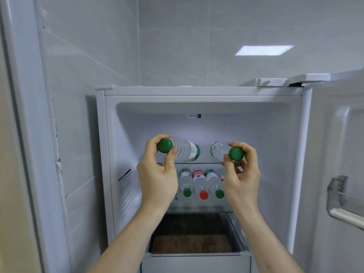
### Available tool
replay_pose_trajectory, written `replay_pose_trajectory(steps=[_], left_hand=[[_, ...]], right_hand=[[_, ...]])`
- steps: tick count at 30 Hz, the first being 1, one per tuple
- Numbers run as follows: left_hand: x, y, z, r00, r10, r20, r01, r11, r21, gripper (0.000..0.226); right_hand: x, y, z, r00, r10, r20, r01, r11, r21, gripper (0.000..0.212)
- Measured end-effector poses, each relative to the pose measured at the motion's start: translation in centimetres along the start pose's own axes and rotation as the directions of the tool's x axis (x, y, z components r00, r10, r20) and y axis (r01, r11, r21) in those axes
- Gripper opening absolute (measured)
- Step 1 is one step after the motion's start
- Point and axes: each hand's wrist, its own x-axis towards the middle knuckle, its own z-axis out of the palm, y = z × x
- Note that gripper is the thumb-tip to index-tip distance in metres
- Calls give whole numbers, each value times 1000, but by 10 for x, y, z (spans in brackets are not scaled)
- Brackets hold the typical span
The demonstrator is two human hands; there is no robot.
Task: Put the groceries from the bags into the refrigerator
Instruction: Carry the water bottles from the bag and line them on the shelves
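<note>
Lying on the refrigerator's (110,154) top shelf, two bottles are pinched at their green caps; the left bottle (185,151) by the left hand (157,174), the right bottle (219,151) by the right hand (243,174).

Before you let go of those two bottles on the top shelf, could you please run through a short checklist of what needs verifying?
1. Left hand grip on the left bottle: fingers pinch the neck at its green cap. Ok.
2. Right hand grip on the right bottle: fingers pinch the neck at its green cap. Ok.
3. Both bottles lying flat on the top shelf: their undersides are hidden. Cannot tell.
4. Gap between the two bottles: visibly apart. Ok.
5. Refrigerator door swung open, out of the way. Ok.
6. Bottles on the lower shelf lie in a row, undisturbed. Ok.
</note>
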Motion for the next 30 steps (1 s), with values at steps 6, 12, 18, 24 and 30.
replay_pose_trajectory(steps=[6, 12, 18, 24, 30], left_hand=[[3, -17, 15, 999, -31, 12, 31, 999, -22, 24], [6, -35, 35, 995, -48, 92, 53, 998, -46, 26], [13, -46, 60, 987, -36, 155, 40, 999, -24, 27], [15, -63, 87, 966, -86, 242, 72, 995, 66, 33], [18, -77, 112, 955, -90, 281, 40, 983, 181, 42]], right_hand=[[16, 33, 8, 997, 31, -76, -32, 999, -10, 33], [34, 73, 7, 972, 155, -175, -164, 986, -36, 30], [49, 107, 0, 963, 105, -247, -180, 935, -305, 28], [60, 126, 3, 977, -1, -212, -115, 839, -533, 34], [64, 131, 5, 989, 37, -142, -117, 784, -610, 44]])
